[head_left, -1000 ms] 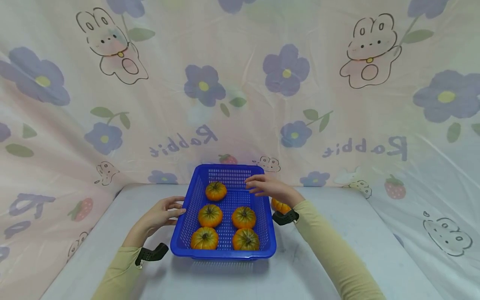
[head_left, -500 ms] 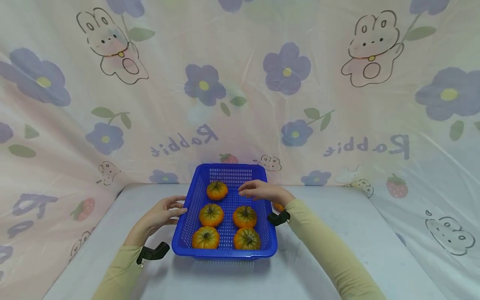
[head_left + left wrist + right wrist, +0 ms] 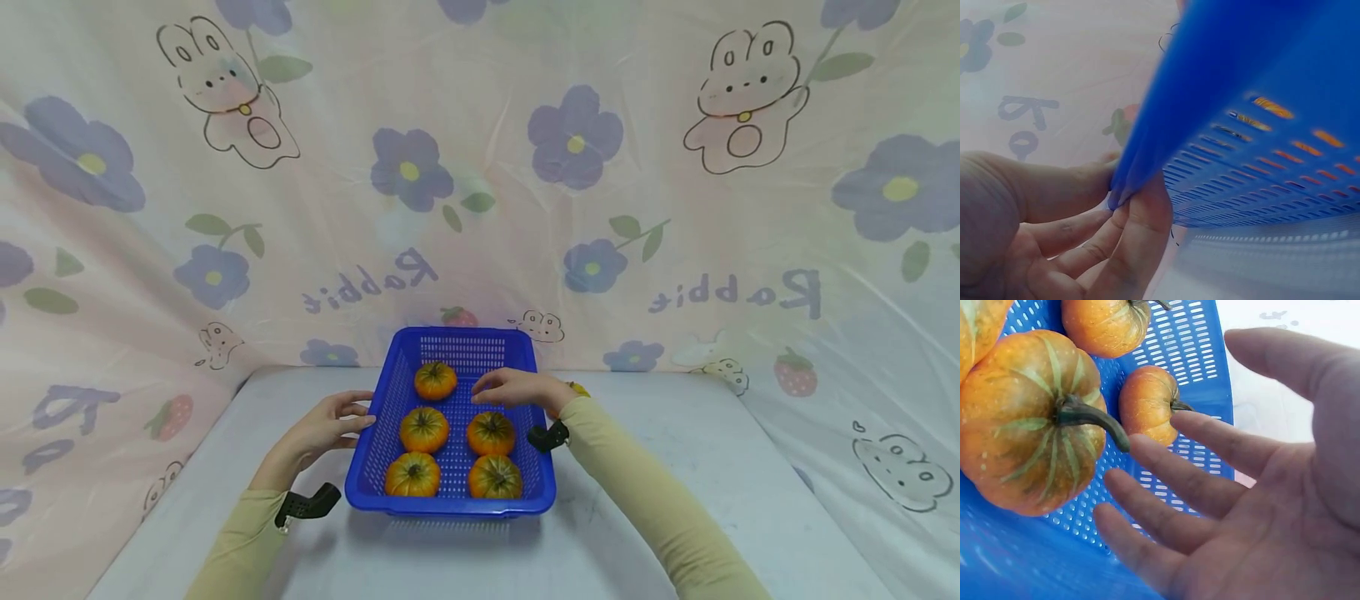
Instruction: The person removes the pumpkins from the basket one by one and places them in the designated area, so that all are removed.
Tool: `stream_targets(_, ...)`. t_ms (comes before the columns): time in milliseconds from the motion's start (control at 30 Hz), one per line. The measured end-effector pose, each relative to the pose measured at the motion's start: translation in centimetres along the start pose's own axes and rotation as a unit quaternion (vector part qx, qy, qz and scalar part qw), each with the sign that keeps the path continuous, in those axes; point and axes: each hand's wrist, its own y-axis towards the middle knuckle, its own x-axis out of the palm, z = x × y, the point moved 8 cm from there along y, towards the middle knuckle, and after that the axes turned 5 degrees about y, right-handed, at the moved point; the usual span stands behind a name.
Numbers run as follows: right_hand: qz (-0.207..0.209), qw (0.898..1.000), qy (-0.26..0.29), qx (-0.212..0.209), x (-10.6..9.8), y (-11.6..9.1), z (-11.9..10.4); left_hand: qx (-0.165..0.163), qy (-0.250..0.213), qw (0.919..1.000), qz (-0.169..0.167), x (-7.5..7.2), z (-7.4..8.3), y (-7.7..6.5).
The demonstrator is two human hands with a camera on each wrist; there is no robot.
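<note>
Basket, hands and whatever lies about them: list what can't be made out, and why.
Head view: most of the yellow-orange thing right of the basket, hidden by the right arm.
Left wrist view: some fingertips of the left hand, behind the basket's rim; the number of pumpkins, behind its slotted wall.
Right wrist view: the upper-left pumpkin and right hand, both cut off by picture edges.

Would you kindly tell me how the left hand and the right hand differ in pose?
The left hand pinches the blue basket at its rim, while the right hand holds nothing. The left hand is at the basket's side; the right hand reaches over its inside. Both come out of pale sleeves.
</note>
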Motion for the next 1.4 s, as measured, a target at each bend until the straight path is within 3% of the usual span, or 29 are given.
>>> stream_targets(900, -0.044, 0.994, 0.017, 0.101, 0.8, 1.3, 1.9, -0.014, 0.006, 0.9997, 0.02, -0.2, -0.5, 0.1)
stream_targets(1400, -0.06, 0.99, 0.005, 0.128, 1.0, 1.6, 2.6, -0.013, 0.004, 0.9997, 0.022, -0.1, -0.6, 0.1)
